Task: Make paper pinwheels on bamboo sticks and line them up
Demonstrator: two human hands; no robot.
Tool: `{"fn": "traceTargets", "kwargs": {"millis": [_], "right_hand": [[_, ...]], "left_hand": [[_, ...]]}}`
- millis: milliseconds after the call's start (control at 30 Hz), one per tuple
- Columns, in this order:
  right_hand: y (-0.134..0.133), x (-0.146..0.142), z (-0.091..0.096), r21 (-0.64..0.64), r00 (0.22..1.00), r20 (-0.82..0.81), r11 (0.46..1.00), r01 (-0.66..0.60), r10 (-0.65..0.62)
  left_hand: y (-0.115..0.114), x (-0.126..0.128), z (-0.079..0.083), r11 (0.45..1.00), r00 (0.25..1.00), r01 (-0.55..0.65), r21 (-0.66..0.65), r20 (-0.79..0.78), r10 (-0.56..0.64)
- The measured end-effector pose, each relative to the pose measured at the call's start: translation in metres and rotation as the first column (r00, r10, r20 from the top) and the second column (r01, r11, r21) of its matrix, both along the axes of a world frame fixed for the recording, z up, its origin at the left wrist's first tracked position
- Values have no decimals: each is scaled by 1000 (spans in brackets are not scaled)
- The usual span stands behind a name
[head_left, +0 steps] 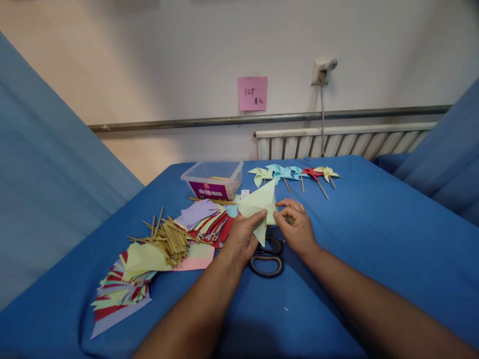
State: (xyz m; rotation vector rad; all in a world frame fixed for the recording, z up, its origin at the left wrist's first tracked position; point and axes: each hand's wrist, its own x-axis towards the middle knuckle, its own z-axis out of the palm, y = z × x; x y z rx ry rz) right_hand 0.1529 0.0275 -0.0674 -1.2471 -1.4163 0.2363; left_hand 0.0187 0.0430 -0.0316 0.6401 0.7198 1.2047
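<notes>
Both my hands are on a pale green paper pinwheel (259,200), held up over the blue cloth. My left hand (245,233) grips its lower left part, thumb pressed on the front near the centre. With thumb and fingertips my right hand (297,225) pinches the pinwheel's right edge. Some of its blades are folded inward; whether a pin or stick sits at its centre I cannot tell. Just beneath the hands lie black-handled scissors (266,266), their blades hidden.
Left are fanned colored paper sheets (125,289), a heap of thin sticks (172,242) and more cut paper (209,222). A clear plastic box (213,179) stands behind. Several finished pinwheels (280,172) lie at the back. Blue curtains (45,174) hang at the sides.
</notes>
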Motion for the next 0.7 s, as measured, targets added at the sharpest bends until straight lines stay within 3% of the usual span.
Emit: {"fn": "traceTargets", "kwargs": {"millis": [700], "right_hand": [[-3,-1,1,10,998,58,1000,-4,3]], "left_hand": [[2,0,-2,998,998,-57,-13,-27,56]]}}
